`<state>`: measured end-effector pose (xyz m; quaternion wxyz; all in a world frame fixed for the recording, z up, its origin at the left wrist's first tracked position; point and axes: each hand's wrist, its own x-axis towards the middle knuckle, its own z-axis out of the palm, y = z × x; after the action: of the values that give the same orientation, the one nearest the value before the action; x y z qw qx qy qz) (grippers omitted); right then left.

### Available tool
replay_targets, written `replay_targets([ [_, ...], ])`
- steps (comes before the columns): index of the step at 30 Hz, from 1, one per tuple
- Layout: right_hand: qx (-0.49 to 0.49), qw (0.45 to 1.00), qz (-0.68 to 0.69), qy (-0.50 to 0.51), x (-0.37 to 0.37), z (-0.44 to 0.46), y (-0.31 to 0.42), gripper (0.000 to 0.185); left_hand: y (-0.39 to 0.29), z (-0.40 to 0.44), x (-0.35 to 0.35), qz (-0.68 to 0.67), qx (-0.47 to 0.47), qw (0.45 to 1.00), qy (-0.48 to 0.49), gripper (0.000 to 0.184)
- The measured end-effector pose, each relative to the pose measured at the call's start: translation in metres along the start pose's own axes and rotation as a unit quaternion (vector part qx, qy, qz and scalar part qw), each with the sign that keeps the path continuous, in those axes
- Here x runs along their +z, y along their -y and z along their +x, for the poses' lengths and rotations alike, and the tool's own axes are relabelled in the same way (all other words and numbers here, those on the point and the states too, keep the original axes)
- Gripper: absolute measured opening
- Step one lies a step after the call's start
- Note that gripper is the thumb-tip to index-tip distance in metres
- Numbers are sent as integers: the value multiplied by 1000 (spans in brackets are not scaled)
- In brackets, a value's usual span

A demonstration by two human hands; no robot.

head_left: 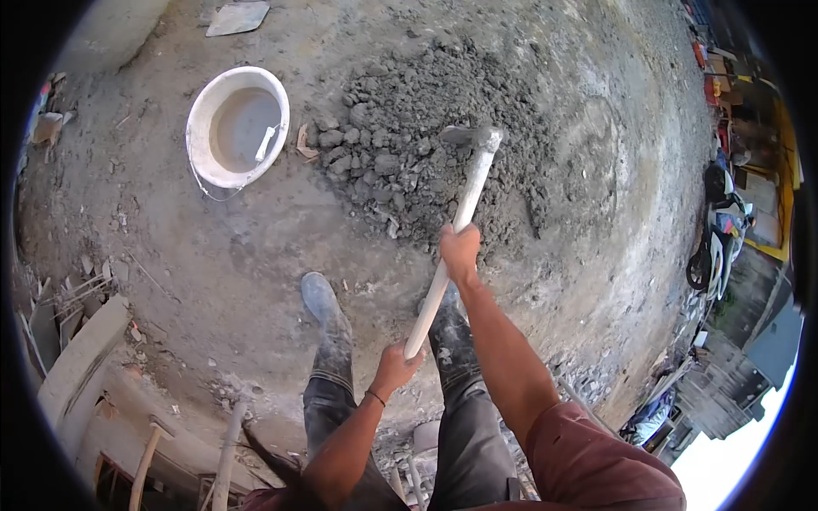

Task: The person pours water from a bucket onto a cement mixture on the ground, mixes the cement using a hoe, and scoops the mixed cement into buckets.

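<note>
My right hand (460, 247) is closed around the middle of the pale wooden handle of a hoe (469, 196). Lower down, my left hand (398, 366) grips the handle's butt end, close to my legs. The hoe's head is at the far end, its blade pointing left over a heap of lumpy grey mortar mix (426, 153). Whether the blade touches the heap is hard to tell. Left of the heap stands a white bucket (198, 128) with cloudy water and a small white object (266, 143) inside.
My boots (320, 298) stand on dusty ground just short of the heap. A flat board (238, 18) lies at the top left. Planks and rubble (81, 362) line the left side; a motorcycle (716, 247) and clutter run along the right.
</note>
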<state>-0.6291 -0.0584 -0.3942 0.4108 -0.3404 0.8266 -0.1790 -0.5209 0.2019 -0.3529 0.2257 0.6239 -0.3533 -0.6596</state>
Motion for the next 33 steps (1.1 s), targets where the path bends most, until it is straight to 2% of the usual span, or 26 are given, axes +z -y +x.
replay_targets([
  [4,-51,998,-22,8,17,-17,-41,24,23,-21,3,-10,-74,997,2,29],
  [5,-12,999,3,36,20,-21,-43,24,31,-21,-1,-8,-75,997,-1,29],
  [9,-17,998,53,33,20,-24,-48,24,40,-24,2,41,-26,998,-38,23],
  [11,-32,997,64,-2,-3,-25,-32,22,23,-15,4,49,14,998,-46,21],
  [13,-55,981,184,14,-39,-36,16,23,-3,-2,-3,41,38,998,-15,23],
  [14,-66,982,177,-20,-59,-43,55,15,-19,10,-8,34,68,997,15,24],
  [16,-152,970,179,-58,-95,-36,98,14,-56,39,-10,67,130,989,8,19],
  [18,-160,969,180,-60,-110,-19,132,12,-91,76,-8,50,157,986,6,21],
  [20,-176,969,143,-94,-106,8,148,14,-97,95,-10,33,183,982,3,24],
  [22,-132,981,132,-46,-66,53,108,17,-83,108,-14,-24,112,993,-1,27],
  [23,-91,992,85,-23,-36,68,62,19,-61,95,-13,-15,66,998,7,29],
  [24,-48,998,40,2,-7,77,20,21,-38,76,-10,-11,63,998,9,29],
  [26,-83,993,-74,-47,20,60,-25,26,-5,42,-3,-36,-23,999,20,28],
  [27,-81,991,-102,-37,23,48,-41,26,-6,17,8,-55,-56,997,22,28],
  [28,-80,989,-121,-32,24,38,-44,26,-10,3,11,-66,-83,994,25,28],
  [32,-41,996,-82,19,9,-17,-17,26,10,-27,13,-19,-81,996,9,29],
  [33,11,999,-44,26,11,-18,-24,26,16,-28,5,-16,-92,995,28,31],
])
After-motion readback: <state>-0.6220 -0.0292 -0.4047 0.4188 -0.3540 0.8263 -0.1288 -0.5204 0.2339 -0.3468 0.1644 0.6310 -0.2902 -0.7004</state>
